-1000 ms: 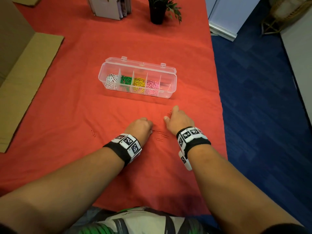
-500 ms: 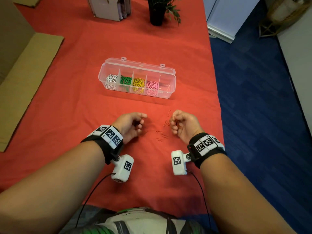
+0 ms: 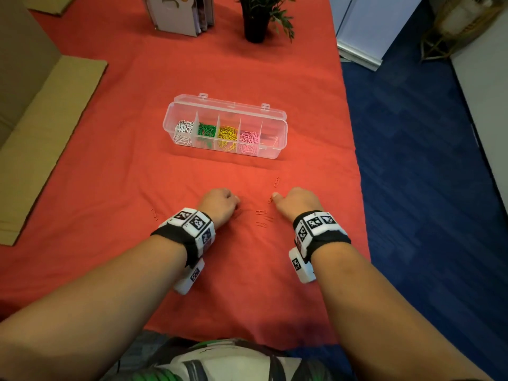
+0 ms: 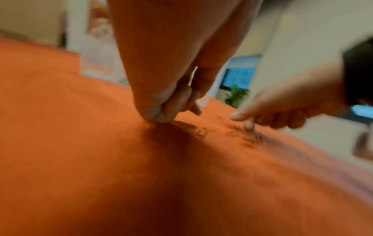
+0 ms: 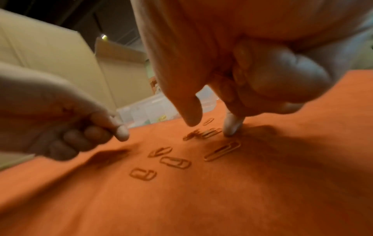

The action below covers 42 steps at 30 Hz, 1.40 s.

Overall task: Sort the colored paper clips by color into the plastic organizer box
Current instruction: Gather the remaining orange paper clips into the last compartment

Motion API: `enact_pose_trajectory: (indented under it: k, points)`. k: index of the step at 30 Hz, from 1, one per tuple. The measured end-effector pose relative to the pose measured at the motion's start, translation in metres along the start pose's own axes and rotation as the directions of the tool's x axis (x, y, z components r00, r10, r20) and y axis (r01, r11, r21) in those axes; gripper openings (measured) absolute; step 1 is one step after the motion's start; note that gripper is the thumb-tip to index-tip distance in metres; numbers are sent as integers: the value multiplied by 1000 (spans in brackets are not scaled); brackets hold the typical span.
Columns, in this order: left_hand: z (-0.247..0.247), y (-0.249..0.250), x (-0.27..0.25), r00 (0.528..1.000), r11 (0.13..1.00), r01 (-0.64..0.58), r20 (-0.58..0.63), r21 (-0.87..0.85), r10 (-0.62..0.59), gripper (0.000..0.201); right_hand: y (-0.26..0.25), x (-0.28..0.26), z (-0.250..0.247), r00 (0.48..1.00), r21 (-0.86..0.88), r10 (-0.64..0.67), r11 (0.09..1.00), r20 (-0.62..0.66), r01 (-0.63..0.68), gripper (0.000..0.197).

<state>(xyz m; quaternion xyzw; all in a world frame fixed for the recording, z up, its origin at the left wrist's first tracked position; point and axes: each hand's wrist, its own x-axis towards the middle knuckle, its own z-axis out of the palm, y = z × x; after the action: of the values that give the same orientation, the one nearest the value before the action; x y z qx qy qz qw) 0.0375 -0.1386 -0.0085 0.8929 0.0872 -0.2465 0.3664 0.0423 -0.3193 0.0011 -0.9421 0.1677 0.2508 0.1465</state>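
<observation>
The clear plastic organizer box (image 3: 277,149) stands open on the red cloth, with white, green, yellow and pink clips in separate compartments. Several red paper clips (image 3: 261,213) lie on the cloth between my hands, shown close up as paper clips (image 5: 175,162) in the right wrist view. My left hand (image 3: 233,204) is curled, its fingertips (image 4: 161,116) bunched together on the cloth; no clip shows between them. My right hand (image 5: 212,126) holds thumb and index finger apart, and the index fingertip (image 5: 232,129) presses the cloth beside a clip.
One stray red clip (image 3: 155,214) lies left of my left hand and another clip (image 3: 277,182) lies just beyond my right hand. Flat cardboard (image 3: 41,133) covers the table's left side. A potted plant (image 3: 257,20) and a file holder (image 3: 178,15) stand at the back. The table's right edge (image 3: 357,166) drops to blue floor.
Both hands turned palm down again and dropped onto the cloth beside the red clips. Half a second ago they were raised and turned inward.
</observation>
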Motion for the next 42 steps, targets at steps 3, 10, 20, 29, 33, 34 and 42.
enact_pose_trajectory:
  k: [3, 10, 20, 29, 33, 34, 42]
  points:
    - [8, -10, -5, 981, 916, -151, -60, 371, 186, 23, -10, -4, 5, 1000, -87, -24, 996, -16, 23, 49]
    - [19, -22, -2, 947, 798, -302, 70, 522, 313, 24, -18, -7, 14, 990, -46, -133, 990, 39, 134, 32]
    - [-24, 2, -16, 871, 335, 420, 479, -844, 115, 8, 15, -20, -5, 924, 970, -313, -34, 217, -240, 30]
    - [16, 18, -1, 961, 847, 152, 278, -510, -5, 19, 22, -21, -7, 978, 949, 24, 239, 207, -206, 17]
    - [33, 14, 5, 971, 968, -238, 47, 83, 235, 20, 23, -19, -3, 986, 616, 88, 772, 143, -158, 22]
    - [35, 15, 6, 956, 935, -289, 17, 204, 292, 24, 23, -21, 0, 993, 495, 77, 862, 88, -111, 32]
    - [45, 7, 7, 859, 709, -495, 158, 503, 488, 22, 16, -33, 11, 996, 25, 82, 996, -41, -82, 37]
